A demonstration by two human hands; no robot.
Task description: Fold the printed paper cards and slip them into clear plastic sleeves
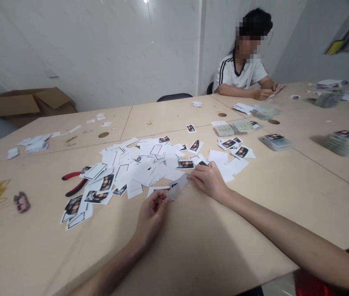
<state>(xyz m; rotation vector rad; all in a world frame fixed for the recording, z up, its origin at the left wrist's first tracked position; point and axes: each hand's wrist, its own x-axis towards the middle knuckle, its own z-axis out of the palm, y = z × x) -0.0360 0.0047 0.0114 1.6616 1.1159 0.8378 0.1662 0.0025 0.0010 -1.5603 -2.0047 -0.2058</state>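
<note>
- the left hand (151, 213) and the right hand (208, 179) are holding one small card (177, 188) between them, just above the bench (224, 246).
- the fingers of both hands are pinching the card, one hand at each end.
- a big pile of cards (143, 166) is lying just behind the hands.
- red pliers (74, 183) are lying left of the pile.
- another person (242, 65) is sitting at the far side, handling cards too.

No legible text; prints on cards (185, 164) too small and blurred to read.
</note>
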